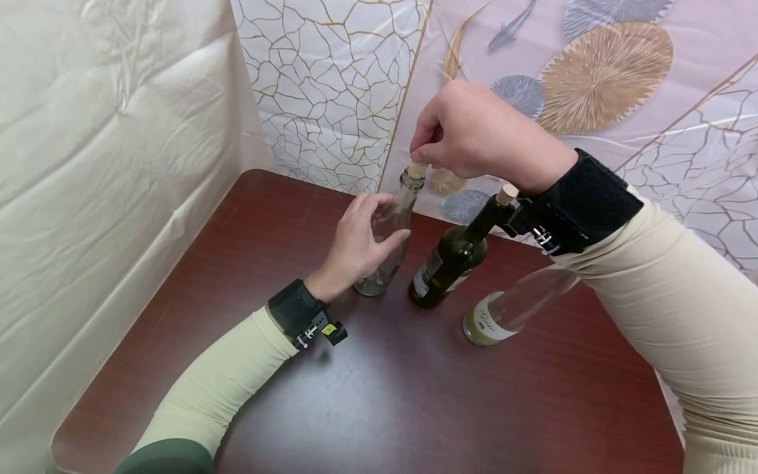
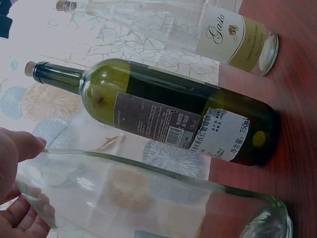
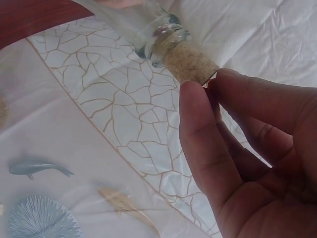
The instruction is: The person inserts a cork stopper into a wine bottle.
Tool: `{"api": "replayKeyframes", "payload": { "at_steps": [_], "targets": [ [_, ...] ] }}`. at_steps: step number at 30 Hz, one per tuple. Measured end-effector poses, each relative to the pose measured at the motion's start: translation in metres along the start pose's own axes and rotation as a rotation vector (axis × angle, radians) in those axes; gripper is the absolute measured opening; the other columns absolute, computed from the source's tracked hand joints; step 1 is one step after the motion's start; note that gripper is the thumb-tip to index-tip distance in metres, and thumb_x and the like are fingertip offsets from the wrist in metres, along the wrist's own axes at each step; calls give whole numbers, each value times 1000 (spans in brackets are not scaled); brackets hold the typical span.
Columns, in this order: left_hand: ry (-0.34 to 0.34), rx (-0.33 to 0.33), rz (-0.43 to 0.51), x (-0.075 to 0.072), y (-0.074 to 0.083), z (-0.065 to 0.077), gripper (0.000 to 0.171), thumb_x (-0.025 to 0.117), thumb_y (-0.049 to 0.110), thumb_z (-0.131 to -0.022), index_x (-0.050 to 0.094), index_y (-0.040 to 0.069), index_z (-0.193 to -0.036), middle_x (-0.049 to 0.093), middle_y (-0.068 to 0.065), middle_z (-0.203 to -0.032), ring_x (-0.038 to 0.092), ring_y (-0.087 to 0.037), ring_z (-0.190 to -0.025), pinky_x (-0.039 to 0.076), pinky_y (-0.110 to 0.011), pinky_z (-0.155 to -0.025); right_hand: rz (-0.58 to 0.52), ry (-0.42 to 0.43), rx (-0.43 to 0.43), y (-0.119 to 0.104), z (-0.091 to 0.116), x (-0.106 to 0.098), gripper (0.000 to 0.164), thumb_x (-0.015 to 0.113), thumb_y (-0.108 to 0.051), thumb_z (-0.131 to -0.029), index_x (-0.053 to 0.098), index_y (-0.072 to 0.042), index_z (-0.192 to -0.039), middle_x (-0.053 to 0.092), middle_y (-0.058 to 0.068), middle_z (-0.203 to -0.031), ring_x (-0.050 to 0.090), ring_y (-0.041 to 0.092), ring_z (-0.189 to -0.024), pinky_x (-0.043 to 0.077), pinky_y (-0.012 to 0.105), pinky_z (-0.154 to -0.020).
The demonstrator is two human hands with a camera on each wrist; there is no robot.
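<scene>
A clear glass bottle (image 1: 374,284) stands on the table at the left of three bottles. My left hand (image 1: 353,245) holds it around the upper body, thumb on one side and fingers on the other. Above it, my right hand (image 1: 474,128) pinches the outer end of a cork (image 3: 192,62) between thumb and fingertip. The cork's inner end sits in the bottle's mouth (image 3: 161,37), and much of it still stands out. Beside this bottle is a dark green wine bottle (image 2: 168,114), its own cork (image 1: 506,193) projecting from the neck under my right wrist.
A clear bottle with a white and gold label (image 1: 490,320) stands to the right, its upper part hidden by my right sleeve in the head view. A cork (image 2: 66,6) tops it. The dark red table (image 1: 403,395) meets patterned wall sheets (image 1: 320,85) behind.
</scene>
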State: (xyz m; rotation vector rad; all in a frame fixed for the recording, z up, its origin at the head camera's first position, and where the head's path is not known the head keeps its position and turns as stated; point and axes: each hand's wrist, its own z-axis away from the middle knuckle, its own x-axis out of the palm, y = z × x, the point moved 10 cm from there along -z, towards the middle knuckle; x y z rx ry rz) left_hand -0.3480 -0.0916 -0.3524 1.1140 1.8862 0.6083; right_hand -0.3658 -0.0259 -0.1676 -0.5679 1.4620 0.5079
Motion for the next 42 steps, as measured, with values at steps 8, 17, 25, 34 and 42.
{"api": "replayKeyframes", "payload": {
  "at_steps": [8, 17, 25, 34, 42],
  "targets": [
    [-5, -6, 1, 0, 0, 3, 53, 82, 27, -91, 59, 7, -135, 62, -9, -123, 58, -23, -116, 52, -39, -98, -20, 28, -36, -4, 3, 3, 13, 72, -16, -96, 83, -12, -92, 80, 7, -92, 69, 20, -85, 51, 34, -77],
    [-10, -6, 4, -2, -1, 4, 52, 82, 26, -91, 59, 8, -134, 62, -8, -123, 57, -22, -115, 52, -38, -97, -68, 64, -19, 0, 6, 5, 12, 74, -19, -97, 83, -12, -93, 81, 8, -94, 72, 19, -85, 51, 29, -72],
    [-8, -6, -3, -2, -4, 5, 52, 82, 27, -92, 59, 9, -134, 61, -7, -122, 57, -22, -115, 52, -38, -96, -70, 71, -2, -2, 7, 9, 13, 71, -16, -98, 82, -12, -92, 80, 7, -91, 70, 18, -80, 52, 27, -69],
    [-14, -14, -2, -2, -6, 8, 53, 82, 27, -92, 59, 8, -135, 62, -8, -122, 57, -22, -115, 52, -39, -96, -64, 99, -41, -6, 9, 11, 15, 69, -12, -98, 82, -11, -90, 79, 6, -88, 66, 18, -73, 50, 28, -66],
    [-78, -47, -66, 5, -17, 3, 55, 80, 31, -94, 56, 8, -137, 59, -8, -127, 56, -22, -117, 51, -38, -98, -110, 218, -105, -1, 5, 23, 12, 66, -7, -98, 77, -3, -98, 77, 14, -97, 70, 25, -86, 56, 36, -77]
  ]
}}
